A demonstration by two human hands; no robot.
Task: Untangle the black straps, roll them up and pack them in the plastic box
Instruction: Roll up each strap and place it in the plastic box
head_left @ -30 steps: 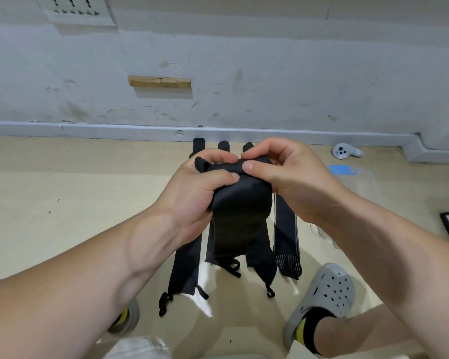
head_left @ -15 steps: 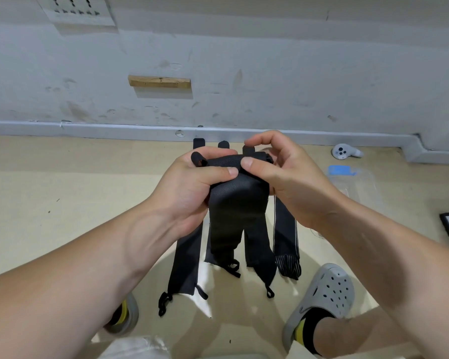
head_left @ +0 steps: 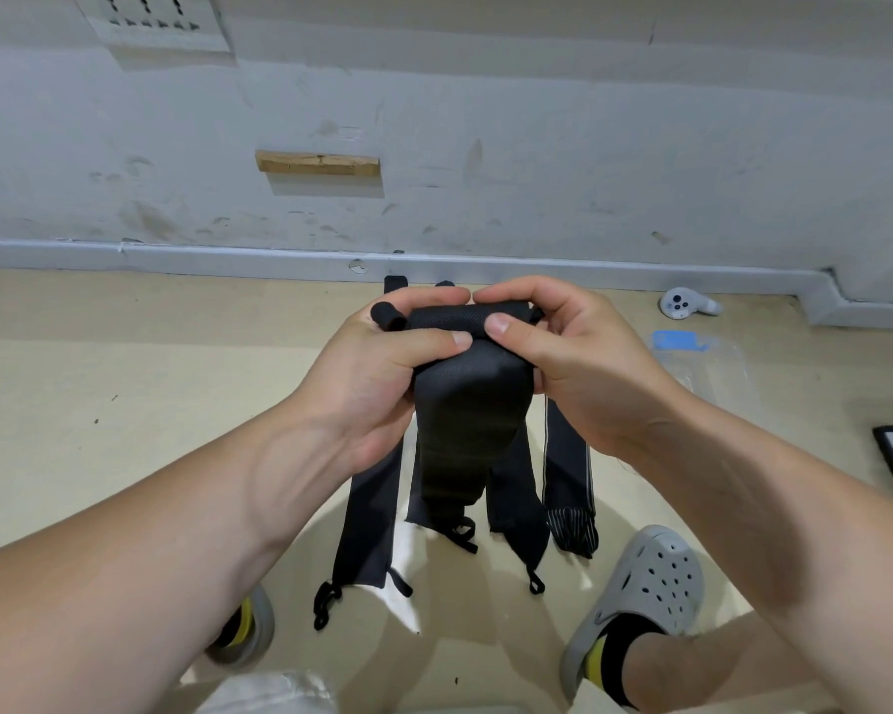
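"Right hand (head_left: pixel 583 363) fingers have come down onto the top of the roll since a moment ago, when they arched a little higher. Little else has shifted."

"What is it holding?"

"One black strap (head_left: pixel 465 414), wound at its top end into a tight roll (head_left: pixel 465 319). The thumb presses the near face and the fingers curl over the far side, so that grip is clamped on the strap."

"And the left hand (head_left: pixel 377 373)?"

"Same from the left: thumb across the front, fingers hooked over the top, grip clamped on the strap too. The two forefingers almost meet above the roll."

"The loose part?"

"It hangs straight down between the wrists."

"The rest of them?"

"Several other straps (head_left: pixel 369 507) lie flat on the floor (head_left: pixel 125 404) below the hands, side by side, running near to far, with small loops at their near ends."

"The box?"

"The plastic box (head_left: pixel 712 373), clear with a blue label, sits on the floor to the right, apart from the straps. I cannot tell what is inside. A white controller (head_left: pixel 684 304) lies beyond it by the wall, and a grey shoe (head_left: pixel 645 584) is at the near right."
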